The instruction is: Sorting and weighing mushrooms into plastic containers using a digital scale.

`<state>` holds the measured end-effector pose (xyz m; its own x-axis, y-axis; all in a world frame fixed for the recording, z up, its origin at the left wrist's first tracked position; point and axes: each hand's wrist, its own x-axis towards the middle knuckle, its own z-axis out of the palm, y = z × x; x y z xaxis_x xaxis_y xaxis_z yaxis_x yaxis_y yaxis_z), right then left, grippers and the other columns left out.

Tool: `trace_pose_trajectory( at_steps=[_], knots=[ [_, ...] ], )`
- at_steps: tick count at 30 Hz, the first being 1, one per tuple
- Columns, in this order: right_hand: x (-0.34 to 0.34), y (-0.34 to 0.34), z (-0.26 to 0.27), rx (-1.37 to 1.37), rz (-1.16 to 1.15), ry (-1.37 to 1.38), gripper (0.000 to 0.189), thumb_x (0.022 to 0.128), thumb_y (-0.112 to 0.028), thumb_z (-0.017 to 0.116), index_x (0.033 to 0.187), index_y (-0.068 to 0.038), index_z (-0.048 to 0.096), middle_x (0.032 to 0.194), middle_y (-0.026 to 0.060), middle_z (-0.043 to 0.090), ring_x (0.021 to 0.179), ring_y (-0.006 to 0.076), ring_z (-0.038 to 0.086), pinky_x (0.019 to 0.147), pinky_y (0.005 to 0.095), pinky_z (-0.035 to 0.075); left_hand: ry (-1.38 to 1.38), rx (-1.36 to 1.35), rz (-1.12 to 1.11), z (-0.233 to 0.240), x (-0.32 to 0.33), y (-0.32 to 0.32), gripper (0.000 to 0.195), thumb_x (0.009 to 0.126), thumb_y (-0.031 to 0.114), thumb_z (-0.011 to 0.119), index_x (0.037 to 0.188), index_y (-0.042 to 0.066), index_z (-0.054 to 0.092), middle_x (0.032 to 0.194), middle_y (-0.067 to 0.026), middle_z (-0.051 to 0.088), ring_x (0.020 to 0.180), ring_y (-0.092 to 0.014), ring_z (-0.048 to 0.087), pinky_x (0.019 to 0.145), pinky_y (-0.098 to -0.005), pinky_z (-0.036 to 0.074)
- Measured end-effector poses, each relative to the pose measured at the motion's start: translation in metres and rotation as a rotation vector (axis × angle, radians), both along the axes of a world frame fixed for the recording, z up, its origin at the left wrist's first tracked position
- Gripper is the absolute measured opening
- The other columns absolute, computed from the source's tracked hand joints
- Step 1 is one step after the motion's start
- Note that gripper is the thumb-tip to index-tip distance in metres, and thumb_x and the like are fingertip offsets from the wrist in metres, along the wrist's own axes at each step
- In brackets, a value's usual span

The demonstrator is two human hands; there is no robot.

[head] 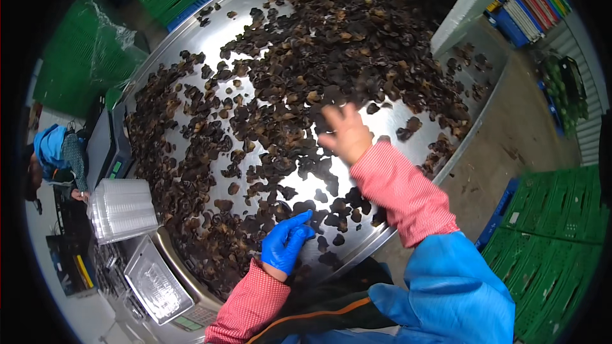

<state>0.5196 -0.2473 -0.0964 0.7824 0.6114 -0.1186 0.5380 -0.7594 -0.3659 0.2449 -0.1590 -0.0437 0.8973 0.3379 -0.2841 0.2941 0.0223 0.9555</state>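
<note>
Dark brown wood ear fungus pieces (282, 119) lie spread over a shiny metal table (342, 172), heaped most thickly towards its far end. My left hand (286, 243), in a blue glove, is low over the pieces near the table's front edge; its fingers are bent, and whether a piece is between them is unclear. Bare and slightly blurred, my right hand (345, 133) reaches over the near side of the heap with fingers spread and nothing seen in its grasp. Red checked sleeves cover both forearms.
A weighing scale (160, 282) and stacked clear plastic trays (122, 210) stand at the left, near another scale (111, 143). A person (57, 157) is at the far left. A white foam board (471, 7) rises at the right. Green crates (550, 243) stand lower right.
</note>
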Motion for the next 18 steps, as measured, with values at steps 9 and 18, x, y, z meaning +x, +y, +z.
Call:
trace_pose_trajectory(
  at_steps=[9,18],
  knots=[
    [0.021,0.047,0.030,0.187,0.128,-0.289,0.069,0.082,-0.046,0.071,0.140,-0.018,0.047,0.117,0.0126,0.051,0.104,0.0312,0.054,0.093,0.0515,0.043,0.042,-0.015,0.112,-0.021,-0.008,0.016,0.032,0.100,0.008,0.053,0.130,-0.001,0.058,0.098,-0.0098,0.069,0.089,-0.013,0.065,0.086,-0.0263,0.051],
    [-0.094,0.053,0.005,0.134,0.495,-0.212,0.060,0.078,-0.043,0.074,0.131,-0.020,0.055,0.124,0.0064,0.053,0.124,0.0315,0.046,0.106,0.0599,0.033,0.050,-0.030,0.135,-0.026,0.001,0.026,0.032,0.100,0.009,0.053,0.130,-0.001,0.057,0.101,-0.0090,0.068,0.091,-0.013,0.065,0.087,-0.0260,0.050]
  ],
)
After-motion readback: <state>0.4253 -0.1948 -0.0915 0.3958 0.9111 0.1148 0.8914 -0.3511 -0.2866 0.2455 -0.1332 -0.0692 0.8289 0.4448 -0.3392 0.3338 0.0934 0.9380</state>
